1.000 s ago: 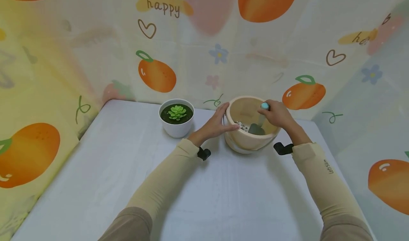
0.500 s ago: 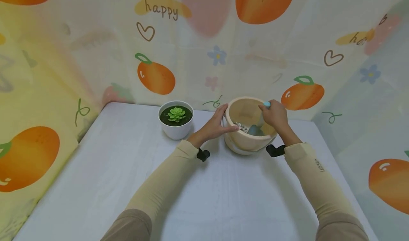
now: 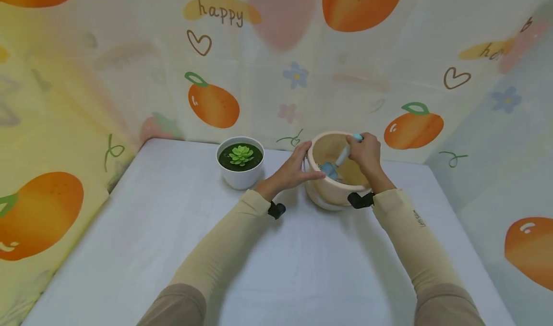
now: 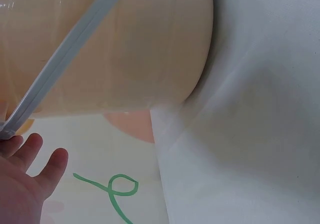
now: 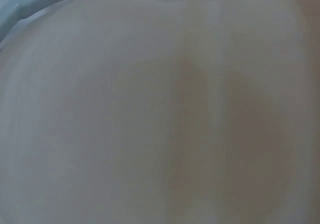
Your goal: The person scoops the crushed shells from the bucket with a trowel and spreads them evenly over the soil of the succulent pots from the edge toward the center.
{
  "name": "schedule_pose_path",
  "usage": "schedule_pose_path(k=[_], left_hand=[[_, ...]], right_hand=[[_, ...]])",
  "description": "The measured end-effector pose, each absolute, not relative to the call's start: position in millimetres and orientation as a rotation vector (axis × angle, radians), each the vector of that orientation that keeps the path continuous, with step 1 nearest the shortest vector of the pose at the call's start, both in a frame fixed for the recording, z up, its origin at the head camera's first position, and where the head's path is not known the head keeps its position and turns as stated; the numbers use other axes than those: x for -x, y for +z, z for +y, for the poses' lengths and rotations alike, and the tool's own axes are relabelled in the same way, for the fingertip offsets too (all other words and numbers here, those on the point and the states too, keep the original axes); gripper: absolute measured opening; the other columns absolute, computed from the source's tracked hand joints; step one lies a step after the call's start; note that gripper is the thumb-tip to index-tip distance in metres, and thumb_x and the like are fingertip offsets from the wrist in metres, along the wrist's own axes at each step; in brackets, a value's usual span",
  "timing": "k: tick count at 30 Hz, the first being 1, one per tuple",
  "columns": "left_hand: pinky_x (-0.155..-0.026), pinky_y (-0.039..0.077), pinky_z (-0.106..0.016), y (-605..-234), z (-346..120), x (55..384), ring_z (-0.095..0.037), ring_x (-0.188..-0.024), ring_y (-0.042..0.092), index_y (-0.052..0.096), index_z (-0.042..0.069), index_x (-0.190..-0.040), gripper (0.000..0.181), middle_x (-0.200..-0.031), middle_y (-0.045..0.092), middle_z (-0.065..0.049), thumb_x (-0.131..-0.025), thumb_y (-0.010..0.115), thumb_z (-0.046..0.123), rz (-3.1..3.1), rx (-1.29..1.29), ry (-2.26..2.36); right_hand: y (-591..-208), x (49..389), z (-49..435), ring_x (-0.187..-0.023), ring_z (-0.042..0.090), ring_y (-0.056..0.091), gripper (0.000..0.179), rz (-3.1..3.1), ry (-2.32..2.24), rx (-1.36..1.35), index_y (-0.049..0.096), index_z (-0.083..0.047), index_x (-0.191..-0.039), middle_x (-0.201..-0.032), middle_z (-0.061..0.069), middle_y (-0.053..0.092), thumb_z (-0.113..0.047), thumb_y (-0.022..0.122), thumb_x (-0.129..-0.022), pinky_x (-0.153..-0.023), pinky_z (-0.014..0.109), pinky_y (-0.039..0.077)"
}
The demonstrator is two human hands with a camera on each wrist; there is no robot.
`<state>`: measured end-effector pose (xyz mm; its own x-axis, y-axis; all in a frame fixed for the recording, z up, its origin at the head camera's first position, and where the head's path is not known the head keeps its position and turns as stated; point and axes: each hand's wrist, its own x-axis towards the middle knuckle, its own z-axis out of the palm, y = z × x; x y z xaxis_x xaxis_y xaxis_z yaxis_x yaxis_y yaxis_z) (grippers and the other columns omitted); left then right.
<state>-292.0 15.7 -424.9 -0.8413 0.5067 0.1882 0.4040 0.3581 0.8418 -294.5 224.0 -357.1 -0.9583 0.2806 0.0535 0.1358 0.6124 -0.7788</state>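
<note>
A cream bucket [image 3: 327, 191] with a pale strap-like handle [image 4: 60, 59] stands upright on the table. My left hand [image 3: 288, 171] rests against its left rim, thumb along the front and fingers fairly straight along the outer side. The fingertips [image 4: 59, 159] in the left wrist view lie beside the bucket's wall, near the handle. In my right hand [image 3: 366, 154] I grip a small blue shovel [image 3: 330, 170] by its grip, tilted, with the blade low inside the bucket at the left. The pebbles there are mostly hidden by the blade. Only blurred bucket wall [image 5: 125, 124] fills the right wrist view.
To the left of the bucket stands a white pot [image 3: 239, 178] holding dark soil and a green succulent [image 3: 241, 155]. White cloth covers the table [image 3: 285, 268]. A printed fabric wall [image 3: 263, 81] rises right behind the pot and bucket.
The shovel's blade has moved left inside the bucket, over the pebbles, and its handle leans more to the right. My right forearm has shifted left. The left hand stays at the rim.
</note>
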Motion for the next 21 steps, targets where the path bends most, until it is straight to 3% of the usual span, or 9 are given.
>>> schedule_pose_path(k=[7,14,21], left_hand=[[-0.121,0.024,-0.044,-423.1,14.8,290.7,-0.026,-0.150,0.021,0.013,0.007,-0.156,0.101,-0.162,0.015,-0.013,-0.083,0.076,0.037,2.522,-0.836,1.465],[-0.121,0.024,-0.043,-422.8,14.3,289.7,-0.024,-0.150,0.021,0.014,0.008,-0.156,0.102,-0.162,0.016,-0.012,-0.082,0.077,0.037,2.528,-0.816,1.461],[-0.121,0.024,-0.042,-424.6,14.3,290.5,-0.025,-0.150,0.021,0.014,0.008,-0.156,0.102,-0.162,0.016,-0.012,-0.082,0.076,0.039,2.539,-0.821,1.449]], right_hand=[[-359.2,289.5,225.3,-0.072,0.026,0.052,0.038,-2.681,1.037,0.270,0.056,0.003,-0.095,-0.075,0.010,0.050,-0.035,0.055,-0.098,-0.066,0.032,0.041],[-359.9,284.0,229.2,-0.096,0.040,0.059,0.049,-2.611,0.970,0.280,0.052,0.011,-0.120,-0.104,0.028,0.061,-0.033,0.053,-0.099,-0.086,0.051,0.050],[-363.1,281.5,228.3,-0.099,0.047,0.062,0.047,-2.643,0.884,0.294,0.048,0.011,-0.120,-0.103,0.031,0.062,-0.032,0.051,-0.100,-0.086,0.055,0.052]])
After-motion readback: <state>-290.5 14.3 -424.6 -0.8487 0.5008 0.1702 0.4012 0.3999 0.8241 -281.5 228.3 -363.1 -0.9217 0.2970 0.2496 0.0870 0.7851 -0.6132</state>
